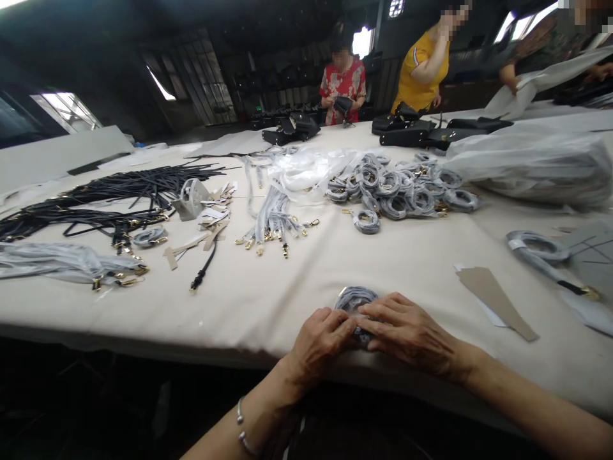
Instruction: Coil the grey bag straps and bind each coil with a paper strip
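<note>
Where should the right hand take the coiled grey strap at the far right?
With the right hand, pinch the coiled grey strap at its near rim from above, coming from the left, thumb into the open centre: it lies flat with its hole showing, and its tail trails rightward to a gold clasp.

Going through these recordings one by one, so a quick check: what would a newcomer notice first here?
At the near table edge, the left hand and right hand close around a coiled grey strap. Mid-table lies a heap of similar coiled straps, with a tangle of black straps to the left. Far off, a person in a red shirt handles a black bag.
</note>
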The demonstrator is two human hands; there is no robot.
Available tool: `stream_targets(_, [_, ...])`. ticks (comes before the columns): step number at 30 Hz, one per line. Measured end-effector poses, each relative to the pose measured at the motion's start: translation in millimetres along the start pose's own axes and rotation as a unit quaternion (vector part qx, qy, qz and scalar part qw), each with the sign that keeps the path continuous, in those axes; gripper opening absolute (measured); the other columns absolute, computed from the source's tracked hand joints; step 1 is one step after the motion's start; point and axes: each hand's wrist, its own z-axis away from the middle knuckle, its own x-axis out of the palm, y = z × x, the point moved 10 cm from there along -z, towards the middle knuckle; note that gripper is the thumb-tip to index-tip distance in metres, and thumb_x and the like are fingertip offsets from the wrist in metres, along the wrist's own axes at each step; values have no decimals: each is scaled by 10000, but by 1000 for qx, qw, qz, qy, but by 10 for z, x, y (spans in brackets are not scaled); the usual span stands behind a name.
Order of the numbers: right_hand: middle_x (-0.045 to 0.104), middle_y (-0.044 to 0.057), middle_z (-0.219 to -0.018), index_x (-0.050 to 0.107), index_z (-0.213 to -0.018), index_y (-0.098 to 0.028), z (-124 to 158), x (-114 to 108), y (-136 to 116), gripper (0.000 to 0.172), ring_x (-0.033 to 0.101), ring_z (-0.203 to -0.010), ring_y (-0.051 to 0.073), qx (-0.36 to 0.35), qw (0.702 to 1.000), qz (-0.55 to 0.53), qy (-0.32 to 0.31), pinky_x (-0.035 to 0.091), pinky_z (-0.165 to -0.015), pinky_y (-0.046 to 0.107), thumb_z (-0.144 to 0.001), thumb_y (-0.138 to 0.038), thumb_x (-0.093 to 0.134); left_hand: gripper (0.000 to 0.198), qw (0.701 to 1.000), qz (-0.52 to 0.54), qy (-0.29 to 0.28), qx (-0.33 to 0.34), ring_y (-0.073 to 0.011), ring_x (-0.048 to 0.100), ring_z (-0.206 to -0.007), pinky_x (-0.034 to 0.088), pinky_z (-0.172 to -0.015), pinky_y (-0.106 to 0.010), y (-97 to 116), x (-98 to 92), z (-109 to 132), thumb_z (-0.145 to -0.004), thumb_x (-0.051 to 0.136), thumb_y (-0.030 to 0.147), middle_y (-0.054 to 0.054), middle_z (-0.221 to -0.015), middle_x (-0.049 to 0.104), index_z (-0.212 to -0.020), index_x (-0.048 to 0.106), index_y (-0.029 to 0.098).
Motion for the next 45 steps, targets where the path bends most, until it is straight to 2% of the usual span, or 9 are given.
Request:
stream_targets(5, [707, 55, -965, 686, -1124, -250, -54, -6, 204, 205, 613, -904, 191, 93, 988, -117, 26, 536, -803, 318, -972, -251, 549, 343, 999, -35, 20, 22, -203, 623, -825, 547, -749, -350, 48, -7, 24, -1011, 460, 280, -118, -1032, 680, -1323, 484, 139])
stream_targets(11, [629, 48, -733, 658, -815, -173, -178, 12, 67, 219, 565, -683, 176, 5, 999, -17, 30, 509, -677, 331, -965, -175, 498, 434, 999, -24, 20, 10, -218, 627, -864, 549, -772, -365, 2, 23, 28, -1014, 451, 292, -129, -1094, 674, -1411, 372, 135])
stream_targets(15, [668, 84, -851, 650, -1050, -124, -61, -42, -49, 192, 597, -791, 199, -46, 997, 2, 61, 532, -740, 354, -969, -105, 477, 448, 999, -25, 18, 18, -222, 621, -867, 541, -767, -361, 32, 13, 20, -1008, 469, 284, -127, -1107, 670, -1414, 364, 126])
stream_targets(19, [687, 129, -1068, 584, -1254, -103, 49, -21, -95, 294, 610, -1016, 238, -51, 998, -10, 21, 546, -895, 394, -982, -127, 473, 406, 999, -52, 0, 12, -224, 614, -843, 539, -740, -361, 57, 37, -2, -1007, 459, 236, -134, -1109, 666, -1387, 402, 105])
stream_targets(28, [713, 115, -1064, 646, -1169, -143, 115, -58, -182, 252, 633, -1014, 243, -25, 996, 28, 84, 561, -870, 400, -961, -111, 507, 366, 993, -92, -61, 49, -222, 601, -846, 516, -769, -353, 135, 75, -1, -986, 436, 135, -120, -1117, 659, -1350, 438, 105])
stream_targets(34, [712, 65, -1036, 662, -1096, -212, 3, -2, 98, 226, 619, -940, 220, 98, 993, -66, 25, 549, -842, 370, -871, -214, 677, 359, 981, -171, -90, -5, -223, 607, -843, 504, -729, -358, 42, 134, -65, -961, 503, 160, -80, -1041, 658, -1318, 470, 148])
stream_targets(37, [721, 47, -985, 657, -1135, -217, 3, 30, 75, 285, 611, -894, 219, 101, 993, -54, 20, 545, -810, 363, -854, -224, 704, 337, 986, -156, -38, 33, -212, 613, -803, 500, -681, -346, 111, 66, -26, -970, 475, 144, -82, -989, 670, -1306, 476, 116])
stream_targets(41, [724, 65, -1034, 649, -1152, -187, 94, -8, -53, 226, 600, -855, 198, 62, 994, -3, 90, 532, -789, 340, -929, -187, 614, 286, 990, -102, 74, 61, -190, 611, -772, 492, -684, -328, 141, -124, 78, -993, 434, 144, -89, -1003, 697, -1269, 504, 113])
stream_targets(45, [726, 71, -1064, 664, -1119, -176, 120, -37, -160, 215, 595, -864, 203, 30, 992, 42, 116, 519, -796, 336, -908, -147, 637, 227, 990, -88, 83, 71, -184, 587, -723, 469, -665, -328, 159, -138, 92, -1000, 381, 151, -90, -1045, 701, -1066, 597, 163])
